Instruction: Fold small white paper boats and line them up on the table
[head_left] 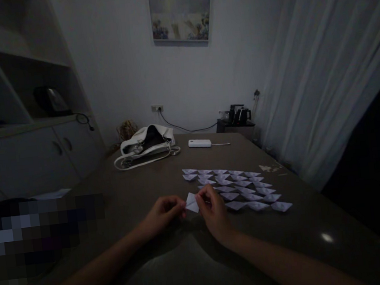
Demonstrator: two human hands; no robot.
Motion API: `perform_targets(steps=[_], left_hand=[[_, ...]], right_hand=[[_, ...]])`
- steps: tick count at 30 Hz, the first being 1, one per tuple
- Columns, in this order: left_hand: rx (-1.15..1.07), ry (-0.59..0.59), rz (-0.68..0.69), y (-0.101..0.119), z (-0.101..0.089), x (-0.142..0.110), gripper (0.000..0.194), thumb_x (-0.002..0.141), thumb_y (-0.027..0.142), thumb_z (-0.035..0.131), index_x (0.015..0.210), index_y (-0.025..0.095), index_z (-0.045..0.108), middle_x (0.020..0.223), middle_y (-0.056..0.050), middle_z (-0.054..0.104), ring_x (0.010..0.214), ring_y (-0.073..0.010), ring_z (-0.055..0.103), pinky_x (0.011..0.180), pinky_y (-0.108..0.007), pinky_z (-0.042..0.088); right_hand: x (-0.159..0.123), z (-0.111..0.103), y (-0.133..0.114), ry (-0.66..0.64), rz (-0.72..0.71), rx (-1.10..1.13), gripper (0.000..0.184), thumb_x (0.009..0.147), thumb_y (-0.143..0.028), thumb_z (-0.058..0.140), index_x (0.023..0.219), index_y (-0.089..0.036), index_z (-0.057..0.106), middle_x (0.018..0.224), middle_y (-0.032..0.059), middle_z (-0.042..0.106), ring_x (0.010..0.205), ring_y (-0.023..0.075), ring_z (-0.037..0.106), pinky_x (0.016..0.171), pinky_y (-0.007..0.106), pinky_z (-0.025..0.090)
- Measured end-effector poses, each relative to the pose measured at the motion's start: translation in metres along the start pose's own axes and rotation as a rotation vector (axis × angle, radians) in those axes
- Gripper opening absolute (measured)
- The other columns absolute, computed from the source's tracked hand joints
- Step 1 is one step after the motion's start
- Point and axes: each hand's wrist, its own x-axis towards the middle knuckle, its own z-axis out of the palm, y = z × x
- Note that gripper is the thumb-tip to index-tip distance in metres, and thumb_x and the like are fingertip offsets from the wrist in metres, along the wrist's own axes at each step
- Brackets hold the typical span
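Between my hands, just above the dark table [150, 275], is a small folded square of white paper [192, 203], turned so that a corner points up. My left hand [166, 215] pinches its left corner between thumb and fingers. On the right corner, my right hand [214, 210] is closed in a pinch as well. Behind and to the right of my right hand stand several rows of small folded paper boats [250, 196]. My right fingers hide part of the nearest rows.
A white handbag [149, 145] lies open at the back left. Beside it is a white power bank [199, 143] with a short cable. Paper scraps [270, 168] lie near the right edge. A kettle [242, 115] stands beyond the table; cabinets [33, 153] line the left.
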Motion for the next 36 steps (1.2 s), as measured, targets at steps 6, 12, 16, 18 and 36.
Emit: perform_targets(steps=[6,12,16,18,36], left_hand=[[0.031,0.007,0.034,-0.0008,-0.0005,0.0015,0.043,0.081,0.051,0.054,0.065,0.012,0.062,0.060,-0.001,0.058,0.058,-0.0121,0.051,0.054,-0.021,0.036],[0.049,-0.012,0.050,-0.0013,0.0001,0.0005,0.035,0.077,0.046,0.061,0.069,0.012,0.063,0.059,0.000,0.059,0.056,-0.0117,0.051,0.054,-0.021,0.037],[0.098,-0.022,0.064,-0.0005,0.0001,-0.0003,0.036,0.080,0.046,0.058,0.070,0.012,0.064,0.061,-0.001,0.060,0.057,-0.0119,0.051,0.054,-0.021,0.037],[0.106,-0.027,0.056,-0.0010,-0.0001,-0.0002,0.036,0.080,0.046,0.057,0.071,0.012,0.064,0.061,-0.001,0.059,0.057,-0.0117,0.051,0.054,-0.021,0.036],[-0.006,-0.035,-0.001,0.0005,-0.0005,0.0021,0.034,0.074,0.046,0.064,0.069,0.012,0.062,0.058,0.001,0.059,0.055,-0.0115,0.051,0.055,-0.022,0.037]], right_hand=[[-0.0003,0.0004,0.0020,0.001,0.009,0.005,0.012,0.089,-0.026,0.045,0.078,-0.021,0.043,0.066,-0.0031,0.045,0.059,0.0123,0.046,0.053,0.022,0.036],[-0.0004,0.0002,-0.0002,-0.004,-0.011,-0.009,0.012,0.087,-0.024,0.046,0.076,-0.021,0.043,0.066,-0.0031,0.045,0.059,0.0123,0.045,0.052,0.023,0.036],[0.0002,0.0001,-0.0014,0.001,-0.025,-0.023,0.012,0.087,-0.024,0.046,0.076,-0.021,0.043,0.065,-0.0032,0.045,0.059,0.0126,0.045,0.053,0.023,0.036],[0.0005,0.0002,-0.0012,0.005,-0.034,-0.027,0.012,0.087,-0.023,0.046,0.076,-0.021,0.043,0.065,-0.0034,0.045,0.059,0.0125,0.046,0.053,0.023,0.035],[0.0004,-0.0005,-0.0013,0.019,-0.058,-0.043,0.012,0.088,-0.023,0.045,0.077,-0.021,0.043,0.067,-0.0032,0.043,0.060,0.0126,0.044,0.055,0.023,0.035]])
